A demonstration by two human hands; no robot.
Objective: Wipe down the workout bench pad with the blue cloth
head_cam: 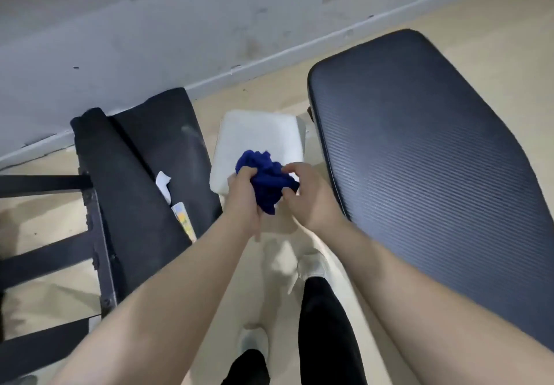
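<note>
Holding the blue cloth point(267, 182) bunched between both hands, I have it in the air over the near corner of the white basin point(257, 141) that sits on the floor. My left hand point(243, 197) is clenched round the cloth's left side, and my right hand point(305, 195) pinches its right edge with curled fingers. The workout bench pad point(425, 174), dark and ribbed, lies just right of the basin and nothing touches it; I judge the wiping has not begun. To the left of the basin stands a second dark padded frame point(144, 174) with some paper scraps on it.

What worries me: the cloth is a tight wad, so if I carry it over like this only a small lump would meet the pad and leave streaks. If it is wet, which I cannot tell, drips could land on the floor point(494, 24) between basin and pad, right by my shoes point(311, 267). Swinging right too quickly, I might also let the loose tail slip from the right hand's light pinch
</note>
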